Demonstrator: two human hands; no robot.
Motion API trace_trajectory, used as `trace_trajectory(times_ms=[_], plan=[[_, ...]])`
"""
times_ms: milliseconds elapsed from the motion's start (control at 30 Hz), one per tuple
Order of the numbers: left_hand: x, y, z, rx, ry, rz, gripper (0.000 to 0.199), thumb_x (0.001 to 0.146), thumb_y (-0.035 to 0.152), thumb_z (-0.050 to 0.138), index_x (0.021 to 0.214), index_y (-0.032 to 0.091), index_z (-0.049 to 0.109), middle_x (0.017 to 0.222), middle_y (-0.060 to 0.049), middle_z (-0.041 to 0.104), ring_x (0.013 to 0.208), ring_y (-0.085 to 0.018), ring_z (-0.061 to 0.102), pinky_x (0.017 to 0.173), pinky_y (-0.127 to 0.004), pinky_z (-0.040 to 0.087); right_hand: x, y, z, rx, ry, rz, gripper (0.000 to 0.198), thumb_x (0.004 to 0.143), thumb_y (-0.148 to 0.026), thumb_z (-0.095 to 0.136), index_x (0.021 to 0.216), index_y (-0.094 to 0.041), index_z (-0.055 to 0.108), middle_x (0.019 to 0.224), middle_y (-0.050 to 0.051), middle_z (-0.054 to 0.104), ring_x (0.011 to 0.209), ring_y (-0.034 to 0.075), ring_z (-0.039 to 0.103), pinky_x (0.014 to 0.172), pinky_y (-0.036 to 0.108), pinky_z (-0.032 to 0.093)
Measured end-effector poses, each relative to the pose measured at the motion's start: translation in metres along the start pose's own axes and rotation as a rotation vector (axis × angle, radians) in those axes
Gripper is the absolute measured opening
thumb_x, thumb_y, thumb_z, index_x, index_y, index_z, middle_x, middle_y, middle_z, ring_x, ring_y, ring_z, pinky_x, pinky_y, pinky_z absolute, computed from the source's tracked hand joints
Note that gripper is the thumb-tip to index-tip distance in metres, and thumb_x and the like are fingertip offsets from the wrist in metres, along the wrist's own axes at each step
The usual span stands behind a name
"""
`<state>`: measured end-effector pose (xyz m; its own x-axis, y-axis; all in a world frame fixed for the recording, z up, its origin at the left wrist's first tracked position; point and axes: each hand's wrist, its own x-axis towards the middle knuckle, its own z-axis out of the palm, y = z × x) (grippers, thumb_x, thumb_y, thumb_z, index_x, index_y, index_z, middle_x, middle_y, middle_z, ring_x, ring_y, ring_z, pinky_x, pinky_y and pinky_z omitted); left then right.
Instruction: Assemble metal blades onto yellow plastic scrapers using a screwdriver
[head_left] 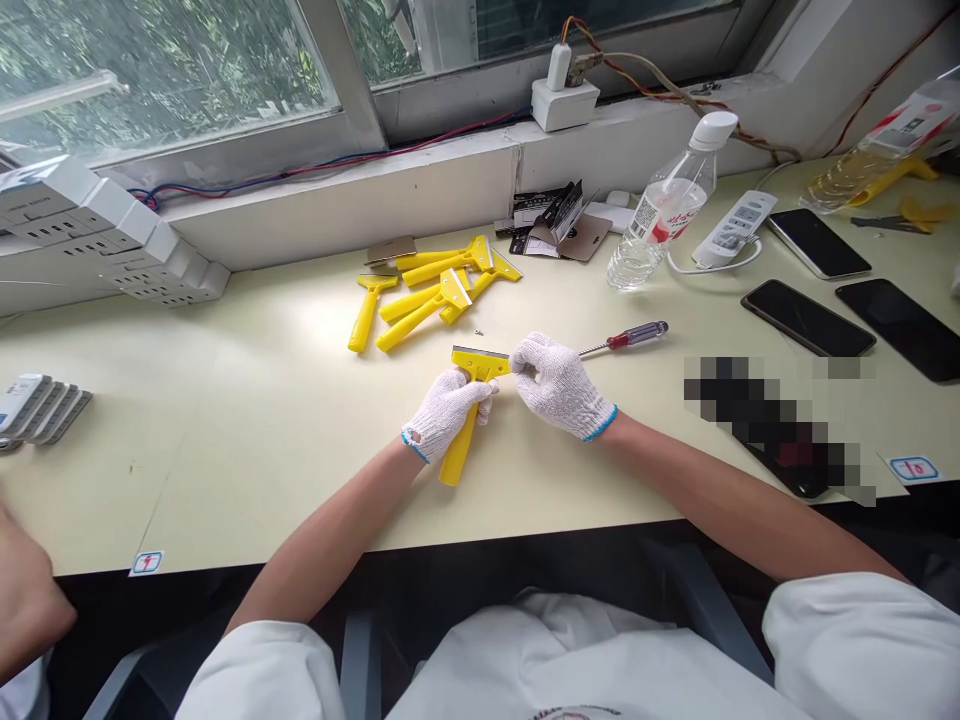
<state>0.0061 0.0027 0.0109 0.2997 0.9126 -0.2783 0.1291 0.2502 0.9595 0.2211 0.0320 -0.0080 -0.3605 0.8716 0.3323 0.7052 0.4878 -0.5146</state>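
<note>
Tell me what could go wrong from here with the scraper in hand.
The right hand works close to the metal edge of the scraper gripped by the left hand; a slip could mean a cut. Tiny loose parts just beyond could get knocked away. The screwdriver lies beside the right hand, so a sweep might set it rolling.

The blue-cuffed, white-knit-gloved left hand (444,410) gripped firmly; the matching right hand (559,382) curled just beside that grip.
</note>
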Motion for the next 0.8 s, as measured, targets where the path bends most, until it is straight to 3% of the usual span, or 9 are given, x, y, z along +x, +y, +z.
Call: trace_trajectory(times_ms=[233, 500, 700, 800], plan=[[0.001, 0.002, 0.001, -0.007, 0.009, 0.025, 0.038, 0.093, 0.041, 0.074, 0.063, 0.021, 0.062, 0.063, -0.004, 0.062, 0.062, -0.017, 0.056, 0.072, -0.035, 0.047, 0.0, 0.005, 0.006, 0.102, -0.011, 0.022, 0.02, 0.092, -0.024, 0.059, 0.1, -0.029, 0.076, 0.102, 0.009, 0.073, 0.093, 0.028, 0.066, 0.089, 0.045, 0.059], [0.001, 0.001, 0.0, 0.005, 0.006, 0.032, 0.038, 0.09, 0.039, 0.075, 0.06, 0.02, 0.061, 0.064, -0.006, 0.064, 0.066, -0.017, 0.058, 0.074, -0.034, 0.048, 0.0, 0.015, 0.017, 0.16, 0.013, -0.049, 0.018, 0.1, -0.018, 0.057, 0.101, -0.025, 0.074, 0.11, 0.009, 0.076, 0.105, 0.025, 0.069, 0.099, 0.041, 0.06], [0.002, -0.003, -0.006, -0.217, -0.005, -0.064, 0.026, 0.086, 0.038, 0.087, 0.088, 0.019, 0.07, 0.07, 0.001, 0.06, 0.061, -0.013, 0.053, 0.063, -0.03, 0.045, 0.001, 0.026, 0.029, 0.203, 0.073, -0.112, 0.011, 0.108, -0.016, 0.059, 0.111, -0.021, 0.068, 0.114, 0.011, 0.075, 0.108, 0.022, 0.069, 0.107, 0.039, 0.058], [0.003, -0.006, -0.008, -0.232, -0.022, -0.077, 0.028, 0.086, 0.037, 0.088, 0.084, 0.019, 0.067, 0.069, 0.001, 0.059, 0.06, -0.013, 0.053, 0.063, -0.03, 0.046, 0.0, 0.029, 0.031, 0.222, 0.083, -0.135, 0.008, 0.11, -0.018, 0.06, 0.113, -0.021, 0.067, 0.116, 0.011, 0.075, 0.108, 0.022, 0.07, 0.107, 0.039, 0.059]])
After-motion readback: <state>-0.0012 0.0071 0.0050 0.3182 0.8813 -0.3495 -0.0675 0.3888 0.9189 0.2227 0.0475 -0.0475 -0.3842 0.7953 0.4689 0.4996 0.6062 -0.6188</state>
